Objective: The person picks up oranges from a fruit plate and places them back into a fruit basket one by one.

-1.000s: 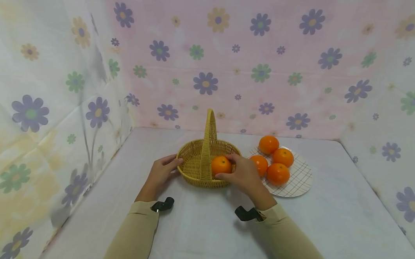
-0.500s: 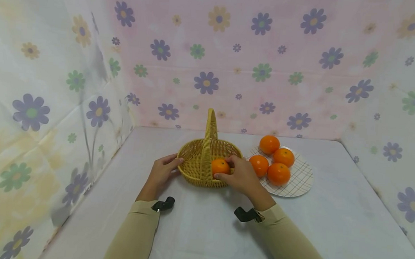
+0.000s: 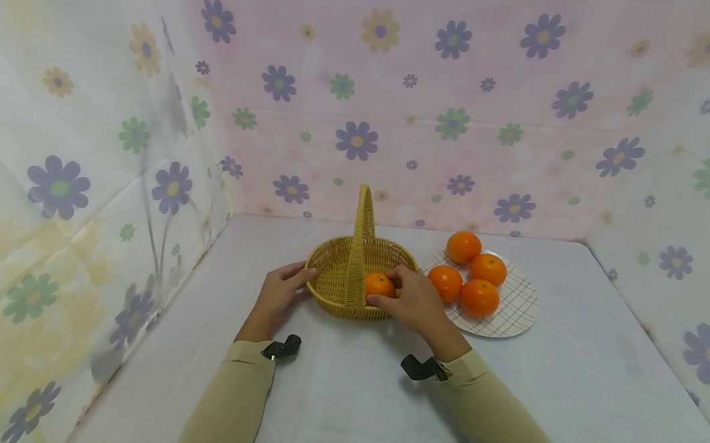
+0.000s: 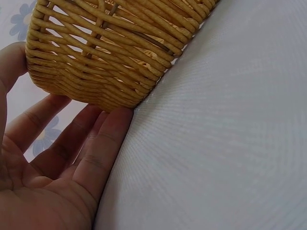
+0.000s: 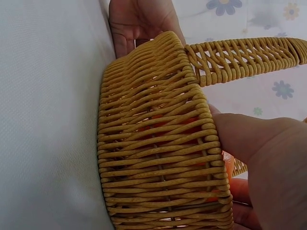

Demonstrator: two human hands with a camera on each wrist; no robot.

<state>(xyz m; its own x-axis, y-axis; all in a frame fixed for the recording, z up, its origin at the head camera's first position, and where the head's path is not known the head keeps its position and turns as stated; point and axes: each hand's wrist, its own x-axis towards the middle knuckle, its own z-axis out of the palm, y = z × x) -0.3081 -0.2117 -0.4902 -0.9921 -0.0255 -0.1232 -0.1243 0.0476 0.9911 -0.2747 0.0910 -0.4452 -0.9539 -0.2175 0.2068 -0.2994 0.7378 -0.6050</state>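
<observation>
A yellow wicker basket (image 3: 329,300) with a tall arched handle stands on the table. My left hand (image 3: 279,291) holds its left end, thumb over the rim and fingertips against the outer weave (image 4: 108,72), low down by the tabletop. Inside the right half of the basket, my right hand (image 3: 414,298) grips a glossy orange (image 3: 380,286) between thumb and fingers. The right wrist view shows the thumb at the near rim and bits of the orange's colour through the wicker wall (image 5: 158,158). The orange's underside is hidden behind the rim.
Just right of the basket lies a round white plate (image 3: 519,307) with a checked pattern. It carries several oranges, among them a front one (image 3: 479,298). Flowered cloth (image 3: 361,101) hangs behind the white table (image 3: 346,395) and along both sides.
The orange in my right hand has sunk slightly lower into the basket over the last second. My left hand keeps its place on the rim. The whole scene shifts slightly right in view.
</observation>
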